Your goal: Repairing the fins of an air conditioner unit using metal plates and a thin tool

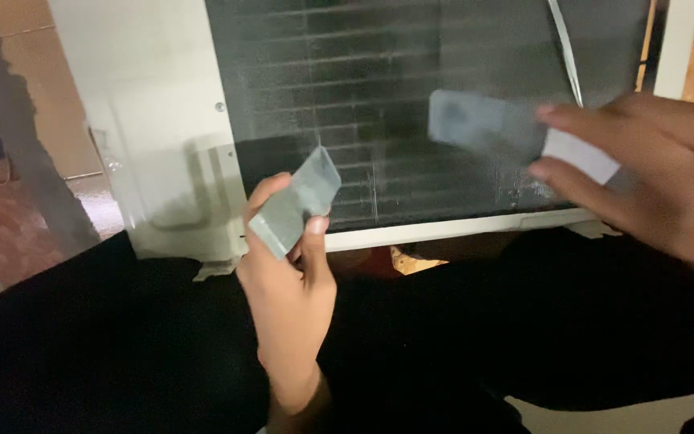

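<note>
The left hand (287, 273) pinches a flat grey piece (295, 202) that points up toward 1 o'clock; the right hand (652, 177) pinches a second grey piece (483, 124) lying long toward 9 o'clock, over the dark finned panel (379, 72)

No packages, labels, signs or screens in sight. Nothing here carries print or a display; the surfaces that show are plain and unmarked.

white casing (154, 120) | reddish floor (10, 217) | wooden block (411, 261)
</note>
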